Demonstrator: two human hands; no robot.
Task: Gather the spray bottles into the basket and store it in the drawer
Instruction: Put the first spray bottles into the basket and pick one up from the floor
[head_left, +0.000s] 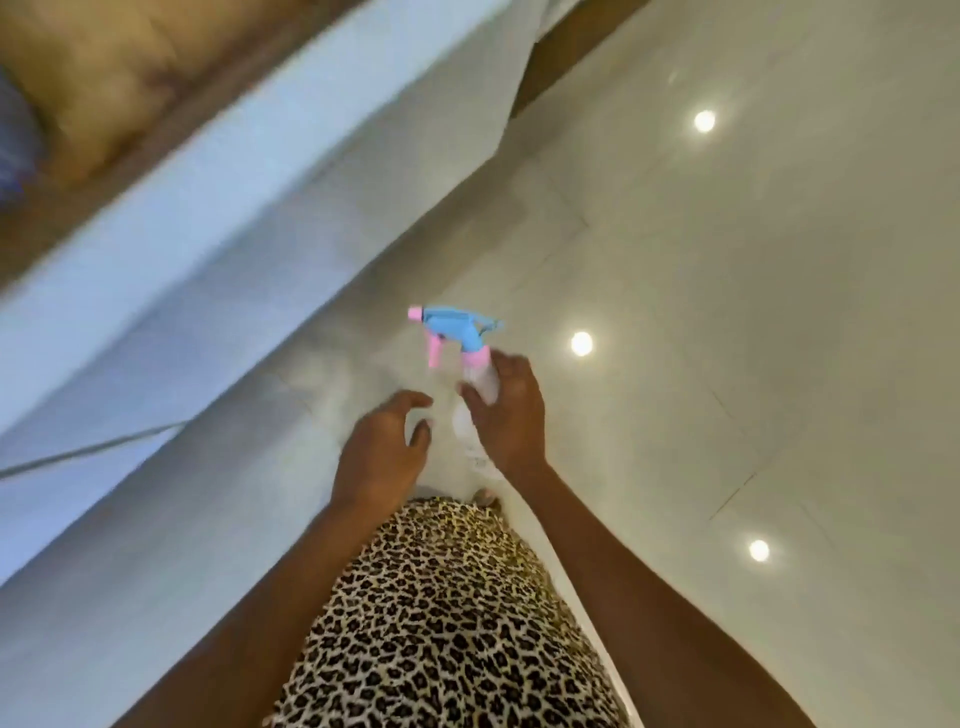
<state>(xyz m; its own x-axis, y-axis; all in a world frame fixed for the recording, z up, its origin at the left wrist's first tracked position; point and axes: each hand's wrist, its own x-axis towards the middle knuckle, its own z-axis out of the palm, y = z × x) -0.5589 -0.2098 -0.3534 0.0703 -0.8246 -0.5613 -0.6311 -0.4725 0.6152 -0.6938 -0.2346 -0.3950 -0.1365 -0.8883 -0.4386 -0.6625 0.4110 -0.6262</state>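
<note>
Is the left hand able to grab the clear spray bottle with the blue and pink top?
Probably yes: the left hand hovers beside the clear plastic spray bottle, nothing between them, though the right hand grips its body.

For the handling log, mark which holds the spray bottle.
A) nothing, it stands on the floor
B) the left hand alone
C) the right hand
C: the right hand curls round the clear body of the spray bottle; the left hand is beside it, holding nothing.
</note>
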